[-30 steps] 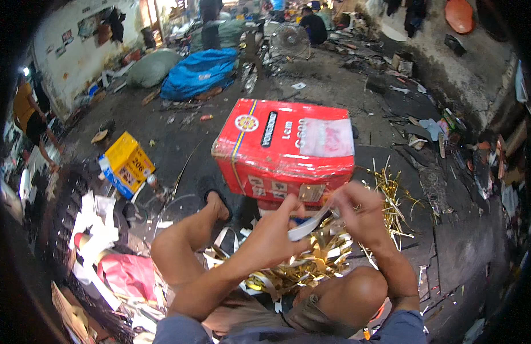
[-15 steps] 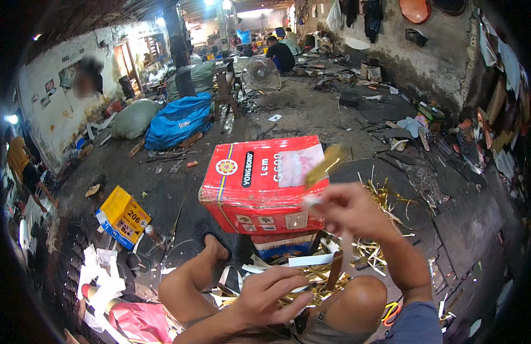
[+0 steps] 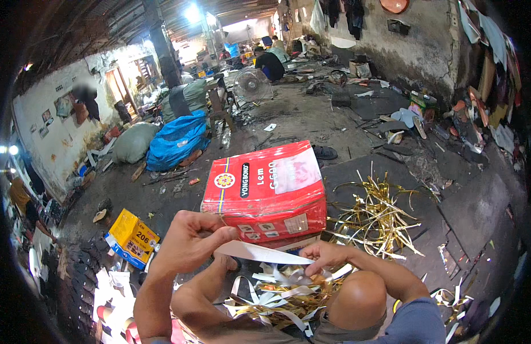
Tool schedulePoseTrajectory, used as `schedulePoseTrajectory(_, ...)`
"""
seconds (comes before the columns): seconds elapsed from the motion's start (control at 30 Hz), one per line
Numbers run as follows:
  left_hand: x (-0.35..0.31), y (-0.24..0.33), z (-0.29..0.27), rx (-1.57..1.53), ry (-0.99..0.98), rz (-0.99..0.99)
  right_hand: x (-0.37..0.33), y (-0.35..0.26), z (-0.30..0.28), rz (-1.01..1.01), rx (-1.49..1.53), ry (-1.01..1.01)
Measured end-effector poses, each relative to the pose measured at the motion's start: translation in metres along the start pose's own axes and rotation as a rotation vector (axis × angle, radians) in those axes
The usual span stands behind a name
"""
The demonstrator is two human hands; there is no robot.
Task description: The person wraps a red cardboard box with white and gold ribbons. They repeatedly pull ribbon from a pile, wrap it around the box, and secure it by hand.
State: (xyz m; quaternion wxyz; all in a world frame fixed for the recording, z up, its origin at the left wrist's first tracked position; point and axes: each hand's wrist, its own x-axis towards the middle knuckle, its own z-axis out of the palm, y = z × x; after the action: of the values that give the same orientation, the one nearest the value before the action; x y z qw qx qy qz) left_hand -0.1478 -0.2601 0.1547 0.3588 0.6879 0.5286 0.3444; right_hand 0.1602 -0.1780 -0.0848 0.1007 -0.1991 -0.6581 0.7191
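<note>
A white strip (image 3: 264, 253) of thin material is stretched between my two hands, just in front of the red cardboard box (image 3: 264, 192). My left hand (image 3: 192, 238) pinches its left end between thumb and fingers. At the other end, my right hand (image 3: 327, 258) closes on the strip close to my raised right knee. Below the strip, a tangle of gold and white strips (image 3: 282, 298) lies between my legs. The red box stands on another carton, which is mostly hidden.
Loose gold strips (image 3: 383, 215) lie heaped on the floor right of the box. A yellow and blue carton (image 3: 132, 238) sits to the left. Farther off are a blue sack (image 3: 178, 140), a standing fan (image 3: 253, 86), scattered scraps and a crouching person (image 3: 270, 64).
My left hand has risen from my lap and now grips the strip's left end. My right hand has come down from the box's right side. The blurred gold piece beside it is gone from there.
</note>
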Motion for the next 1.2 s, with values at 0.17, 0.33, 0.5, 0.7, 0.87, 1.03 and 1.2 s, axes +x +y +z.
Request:
schedulePoseTrajectory(0.17,-0.019,0.002,-0.054,-0.130,0.447,0.187,0.004,0.119,0.018,0.097,-0.823,0.193)
schedulePoseTrajectory(0.33,-0.002,0.004,-0.005,0.349,-0.221,-0.025,-0.029,0.075,0.002,0.062,-0.682,0.221)
schedulePoseTrajectory(0.5,0.037,-0.052,0.069,0.244,-0.162,0.115,0.025,-0.085,0.026,-0.379,0.006,0.195)
schedulePoseTrajectory(0.7,0.096,-0.090,-0.036,0.172,0.166,0.220,-0.013,-0.135,-0.041,0.060,-0.100,0.493)
schedulePoseTrajectory(0.87,0.126,-0.165,-0.103,0.275,0.229,0.082,-0.004,-0.169,-0.104,0.031,-0.332,0.512)
schedulePoseTrajectory(1.03,0.152,-0.174,-0.055,1.433,0.644,0.410,0.034,-0.165,-0.130,0.065,-0.924,0.734)
schedulePoseTrajectory(1.2,0.222,-0.131,0.092,0.197,0.187,0.508,0.045,-0.159,-0.115,0.053,-1.181,0.941)
